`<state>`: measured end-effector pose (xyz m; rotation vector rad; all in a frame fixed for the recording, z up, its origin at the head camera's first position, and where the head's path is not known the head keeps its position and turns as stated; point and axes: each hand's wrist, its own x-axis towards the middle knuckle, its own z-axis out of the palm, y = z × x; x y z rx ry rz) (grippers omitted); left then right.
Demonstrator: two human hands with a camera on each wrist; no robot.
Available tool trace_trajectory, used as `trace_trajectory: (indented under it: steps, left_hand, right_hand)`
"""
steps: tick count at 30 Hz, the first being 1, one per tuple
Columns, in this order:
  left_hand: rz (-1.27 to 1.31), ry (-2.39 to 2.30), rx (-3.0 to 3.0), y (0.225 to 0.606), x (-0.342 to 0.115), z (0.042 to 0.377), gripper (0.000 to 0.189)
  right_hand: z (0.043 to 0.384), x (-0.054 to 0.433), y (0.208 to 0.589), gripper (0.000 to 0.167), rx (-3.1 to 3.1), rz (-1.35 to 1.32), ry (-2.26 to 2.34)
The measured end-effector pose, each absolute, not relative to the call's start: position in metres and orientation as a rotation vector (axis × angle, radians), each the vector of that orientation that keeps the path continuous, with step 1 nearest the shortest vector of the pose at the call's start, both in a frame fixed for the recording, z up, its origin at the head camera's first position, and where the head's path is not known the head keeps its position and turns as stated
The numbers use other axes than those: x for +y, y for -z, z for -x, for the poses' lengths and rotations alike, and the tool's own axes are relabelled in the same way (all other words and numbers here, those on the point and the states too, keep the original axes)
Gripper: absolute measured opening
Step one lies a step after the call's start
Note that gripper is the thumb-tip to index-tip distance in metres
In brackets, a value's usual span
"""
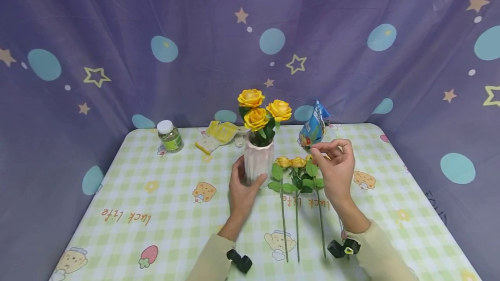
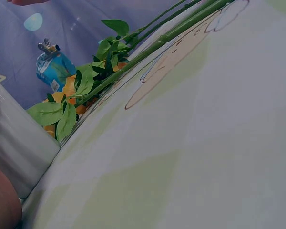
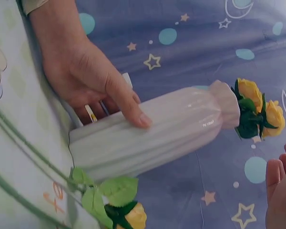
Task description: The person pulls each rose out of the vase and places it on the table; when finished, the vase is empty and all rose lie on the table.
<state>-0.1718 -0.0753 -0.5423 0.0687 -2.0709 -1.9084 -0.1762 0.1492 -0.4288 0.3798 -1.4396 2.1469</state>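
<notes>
A white fluted vase stands upright on the table with yellow roses in its mouth. My left hand holds the vase low down, thumb across the front and fingers round the far side. In the right wrist view that thumb lies along the vase wall. My right hand is raised to the right of the vase, its fingers loosely bent, with nothing visible between them. Below it, more yellow roses with green leaves lie side by side, their stems pointing towards me.
Behind the right hand stands a blue snack bag, its top clipped. A yellow and white glove-like cloth lies behind the vase. At the back left is a jar with a white lid. A checked cloth covers the table; a purple curtain hangs behind.
</notes>
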Motion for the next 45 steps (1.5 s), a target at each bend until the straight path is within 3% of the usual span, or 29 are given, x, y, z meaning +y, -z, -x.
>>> trace_trajectory:
  steps: [45]
  left_hand:
    - [-0.077,1.923,-2.066,0.540,-0.076,0.172,0.083]
  right_hand:
    - [0.215,0.075,0.413,0.039,-1.521,-0.267,-2.387]
